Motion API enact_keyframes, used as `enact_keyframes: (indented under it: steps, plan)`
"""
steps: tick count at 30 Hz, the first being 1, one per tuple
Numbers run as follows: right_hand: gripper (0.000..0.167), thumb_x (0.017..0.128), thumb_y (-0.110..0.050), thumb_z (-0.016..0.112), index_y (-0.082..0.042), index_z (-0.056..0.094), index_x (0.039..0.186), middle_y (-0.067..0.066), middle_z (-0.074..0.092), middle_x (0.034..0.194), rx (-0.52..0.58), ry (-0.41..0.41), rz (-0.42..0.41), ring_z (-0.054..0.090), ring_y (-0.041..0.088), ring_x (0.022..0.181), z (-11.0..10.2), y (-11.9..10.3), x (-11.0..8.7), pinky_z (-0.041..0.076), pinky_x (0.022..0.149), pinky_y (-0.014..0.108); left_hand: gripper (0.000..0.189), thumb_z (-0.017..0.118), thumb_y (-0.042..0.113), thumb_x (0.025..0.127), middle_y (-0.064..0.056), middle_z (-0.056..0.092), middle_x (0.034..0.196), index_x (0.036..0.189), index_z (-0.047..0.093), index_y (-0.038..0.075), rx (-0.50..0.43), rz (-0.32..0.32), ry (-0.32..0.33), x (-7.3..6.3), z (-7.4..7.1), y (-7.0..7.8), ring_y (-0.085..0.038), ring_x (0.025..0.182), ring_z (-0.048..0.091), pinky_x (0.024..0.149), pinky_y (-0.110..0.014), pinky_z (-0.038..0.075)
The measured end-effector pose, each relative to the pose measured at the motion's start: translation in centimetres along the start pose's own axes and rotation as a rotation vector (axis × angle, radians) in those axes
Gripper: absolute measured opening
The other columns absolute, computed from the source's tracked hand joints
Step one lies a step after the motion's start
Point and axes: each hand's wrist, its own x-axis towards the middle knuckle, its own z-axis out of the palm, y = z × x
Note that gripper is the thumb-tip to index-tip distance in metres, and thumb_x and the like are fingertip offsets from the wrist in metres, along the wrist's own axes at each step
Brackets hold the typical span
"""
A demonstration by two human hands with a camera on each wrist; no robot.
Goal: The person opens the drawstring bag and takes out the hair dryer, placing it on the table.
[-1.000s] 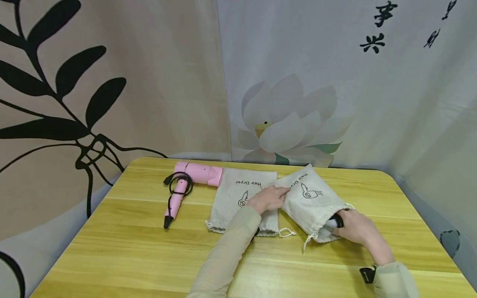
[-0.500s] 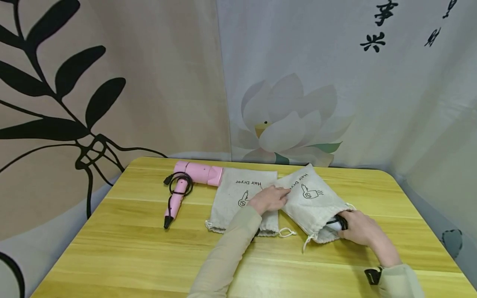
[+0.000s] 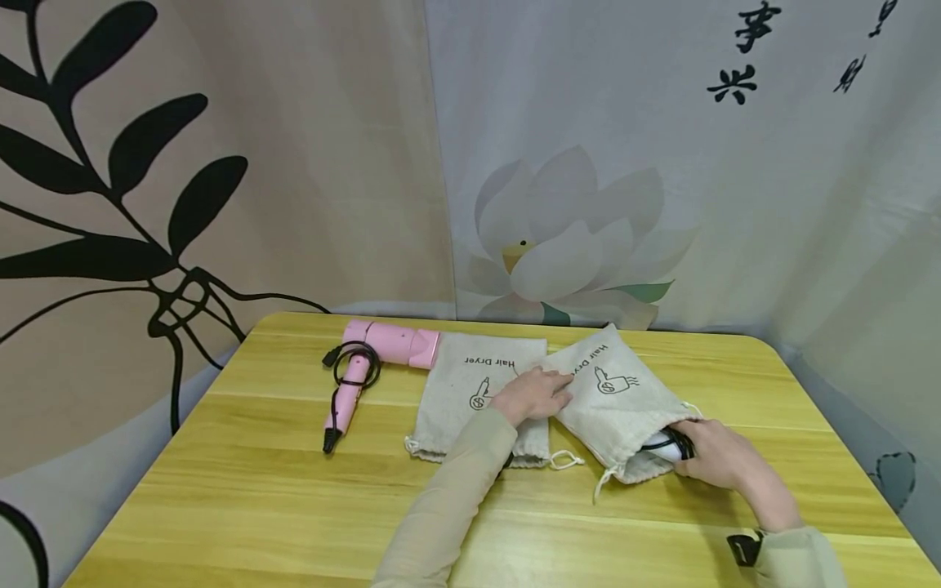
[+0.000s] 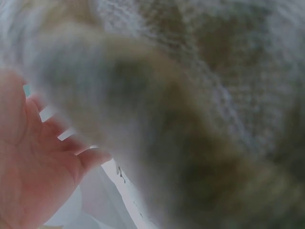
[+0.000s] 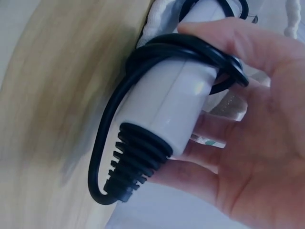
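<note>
In the head view my right hand is at the mouth of the right-hand cloth drawstring bag. It grips the white handle of a hair dryer, which has a black cord wound around it; the rest of the dryer is inside the bag. My left hand, fingers loosely extended, rests on the left side of that same bag. A second cloth bag, printed "Hair Dryer", lies flat partly under my left forearm. The left wrist view is mostly blurred cloth, with the left palm at its edge.
A pink hair dryer with its black cord coiled around the handle lies to the left, its nozzle against the second bag. White drawstrings trail onto the wooden table. A printed curtain hangs behind.
My right hand has moved slightly right and toward me, drawing the hair dryer's handle a little farther out of the bag. The left hand stays nearly still.
</note>
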Motion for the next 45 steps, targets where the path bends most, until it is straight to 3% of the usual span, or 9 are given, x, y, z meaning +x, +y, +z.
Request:
enact_keyframes:
  steps: [10, 22, 34, 45]
  plan:
    - [0.057, 0.07, -0.023, 0.075, -0.005, 0.059, 0.121, 0.015, 0.067, 0.101, 0.043, -0.023, 0.007, 0.054, 0.018, 0.076, 0.0, 0.5, -0.6, 0.042, 0.058, 0.033, 0.047, 0.034, 0.045, 0.1, 0.002, 0.04, 0.151, 0.144, 0.04, 0.029, 0.031, -0.007, 0.009, 0.0, 0.3, 0.2, -0.022, 0.142, 0.033, 0.116, -0.035, 0.029]
    - [0.063, 0.069, -0.022, 0.076, -0.002, 0.056, 0.126, 0.022, 0.066, 0.11, 0.046, -0.057, 0.004, 0.059, 0.023, 0.085, -0.1, 1.1, -1.2, 0.047, 0.063, 0.039, 0.049, 0.037, 0.05, 0.099, 0.0, 0.039, 0.151, 0.144, 0.041, 0.031, 0.055, -0.033, 0.008, 0.0, 0.5, 0.5, -0.024, 0.141, 0.034, 0.114, -0.036, 0.032]
    - [0.069, 0.073, -0.025, 0.076, 0.003, 0.05, 0.131, 0.03, 0.06, 0.12, 0.065, -0.103, 0.025, 0.059, 0.044, 0.105, 0.0, 1.2, -1.3, 0.05, 0.079, 0.055, 0.049, 0.038, 0.049, 0.098, -0.002, 0.041, 0.15, 0.143, 0.043, 0.028, 0.089, -0.012, 0.03, 0.1, 0.7, 0.5, -0.027, 0.14, 0.037, 0.114, -0.036, 0.032]
    - [0.074, 0.071, -0.025, 0.077, 0.003, 0.048, 0.133, 0.031, 0.059, 0.12, 0.079, -0.131, 0.038, 0.06, 0.041, 0.106, -0.1, 1.4, -1.6, 0.05, 0.08, 0.053, 0.05, 0.038, 0.051, 0.098, -0.002, 0.04, 0.151, 0.142, 0.043, 0.03, 0.107, -0.028, 0.038, 0.2, 0.7, 0.7, -0.029, 0.14, 0.036, 0.114, -0.039, 0.032]
